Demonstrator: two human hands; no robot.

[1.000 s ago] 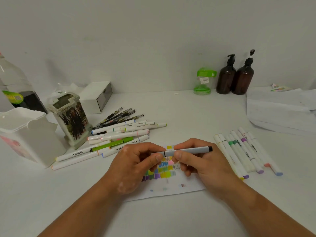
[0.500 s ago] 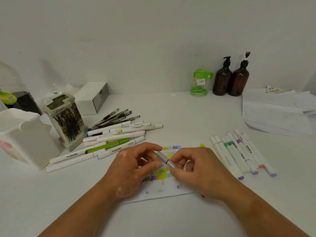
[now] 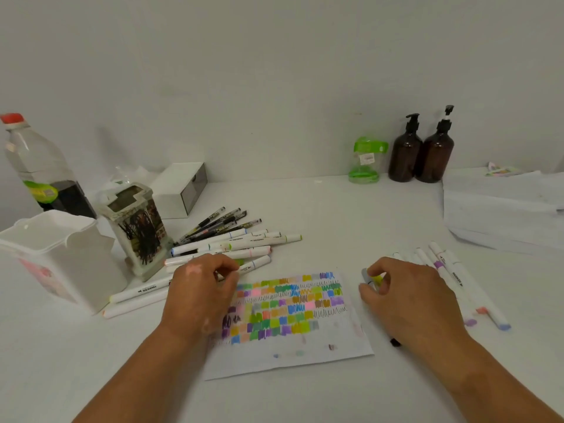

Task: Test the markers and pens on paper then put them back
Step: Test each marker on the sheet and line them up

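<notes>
Far left, a white tub [image 3: 61,264] and a patterned holder [image 3: 137,233] stand open-topped, probably where everything goes back at the end. Just right of them, black pens [image 3: 219,222] and a pile of white markers [image 3: 232,244] lie fanned on the tabletop [image 3: 305,209]. Next, the left hand [image 3: 198,291] sits over the near edge of that pile, fingers [image 3: 227,270] curled down at one marker's end; touching or pinching, can't tell. The paper [image 3: 290,358] lies between the two hands. Its upper part is packed with colour swatches and scribbles, its bottom strip is mostly bare, and the left hand covers its left edge. The right hand [image 3: 412,297] is wrapped round the grey marker [image 3: 365,274]: grey end pokes out by the thumb, black end shows below the palm, just off the paper's right edge. Further right, a row of markers [image 3: 454,277] lies roughly parallel, partly hidden behind that hand. My read: grey one is tested and due to be laid beside that row, with a fresh marker to come from the pile. To do it well: check the cap is seated, lay it parallel to the nearest marker in the row, and release low so it doesn't roll onto the sheet or knock the row. Left side: lift one marker only, from the near edge, without dragging the stack. Next swatch wants the bare bottom strip.
</notes>
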